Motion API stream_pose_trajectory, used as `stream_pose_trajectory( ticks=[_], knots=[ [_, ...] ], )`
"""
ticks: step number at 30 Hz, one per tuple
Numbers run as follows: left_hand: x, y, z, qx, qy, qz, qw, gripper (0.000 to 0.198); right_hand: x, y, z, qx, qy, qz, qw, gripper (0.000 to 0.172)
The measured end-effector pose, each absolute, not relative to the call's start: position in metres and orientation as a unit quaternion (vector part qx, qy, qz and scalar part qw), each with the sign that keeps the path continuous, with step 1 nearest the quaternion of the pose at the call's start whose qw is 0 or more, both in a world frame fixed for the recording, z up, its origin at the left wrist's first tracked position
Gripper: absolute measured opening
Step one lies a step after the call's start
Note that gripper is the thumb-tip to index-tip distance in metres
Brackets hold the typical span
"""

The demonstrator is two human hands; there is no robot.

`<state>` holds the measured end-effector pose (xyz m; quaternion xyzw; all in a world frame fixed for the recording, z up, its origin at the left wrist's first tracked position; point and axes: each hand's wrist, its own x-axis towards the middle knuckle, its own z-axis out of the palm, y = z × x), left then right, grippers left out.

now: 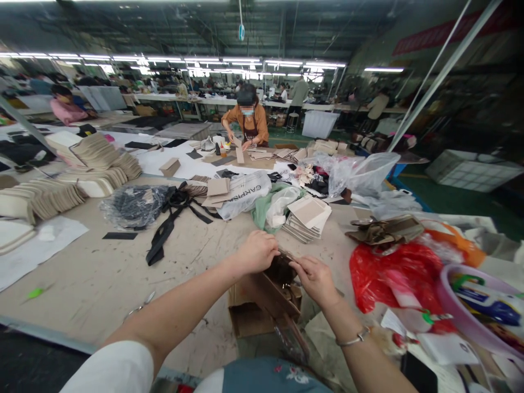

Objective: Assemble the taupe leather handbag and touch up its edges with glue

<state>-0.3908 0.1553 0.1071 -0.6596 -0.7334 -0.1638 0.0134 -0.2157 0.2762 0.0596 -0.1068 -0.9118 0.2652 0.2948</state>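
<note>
Both hands are at the top edge of a brown leather-look bag (272,297), held above the front of the table. My left hand (257,252) is closed, its fingers pinching the far left part of the rim. My right hand (317,277) pinches the same rim from the right, thumb and fingers pressed together. The dark inside of the bag shows between my hands, and a brown strap hangs down towards me. Beneath the bag, partly hidden by it, is an open cardboard box (248,321).
Beyond my hands lie stacked beige panels (305,218), a green cloth (262,210) and black straps (161,234). Scissors (141,307) are beside my left forearm. On the right are a red plastic bag (393,273) and a purple basin (446,295). A co-worker (249,123) handles panels opposite.
</note>
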Motion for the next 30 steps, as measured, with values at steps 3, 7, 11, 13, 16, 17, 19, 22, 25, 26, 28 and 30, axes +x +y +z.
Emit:
stream_pose_trajectory(
  ticks=[3,7,11,13,16,17,19,22,25,26,28,30],
  knots=[
    [-0.391,0.154,0.108,-0.661,-0.733,-0.161,0.016,0.015,-0.214,0.278,0.062,-0.11,-0.923,0.253,0.268,0.029],
    [-0.391,0.153,0.108,-0.66,-0.734,-0.162,0.019,0.013,-0.222,0.279,0.072,-0.142,-0.935,0.198,0.259,0.043],
    [-0.391,0.152,0.108,-0.657,-0.735,-0.166,0.022,0.014,-0.239,0.275,0.075,-0.141,-0.939,0.21,0.234,0.033],
    [-0.39,0.151,0.108,-0.657,-0.734,-0.17,0.02,0.013,-0.246,0.273,0.074,-0.134,-0.939,0.219,0.227,0.022],
    [-0.389,0.151,0.108,-0.652,-0.737,-0.178,0.02,0.012,-0.25,0.272,0.071,-0.122,-0.934,0.233,0.24,0.019],
    [-0.389,0.152,0.108,-0.651,-0.737,-0.181,0.018,0.012,-0.25,0.271,0.07,-0.115,-0.932,0.24,0.247,0.02],
    [-0.391,0.154,0.106,-0.652,-0.733,-0.191,0.009,0.013,-0.25,0.271,0.069,-0.103,-0.927,0.251,0.26,0.022],
    [-0.4,0.156,0.103,-0.655,-0.722,-0.222,-0.031,0.014,-0.25,0.271,0.068,-0.091,-0.922,0.259,0.273,0.023],
    [-0.413,0.151,0.103,-0.615,-0.74,-0.259,-0.082,0.016,-0.248,0.273,0.069,-0.093,-0.916,0.268,0.283,0.024],
    [-0.418,0.147,0.104,-0.596,-0.751,-0.27,-0.094,0.015,-0.247,0.275,0.07,-0.097,-0.914,0.272,0.286,0.026],
    [-0.425,0.139,0.107,-0.578,-0.756,-0.288,-0.106,0.014,-0.246,0.277,0.071,-0.107,-0.91,0.278,0.289,0.028],
    [-0.427,0.132,0.109,-0.596,-0.74,-0.294,-0.099,0.022,-0.246,0.278,0.072,-0.107,-0.911,0.279,0.285,0.03]
  ],
)
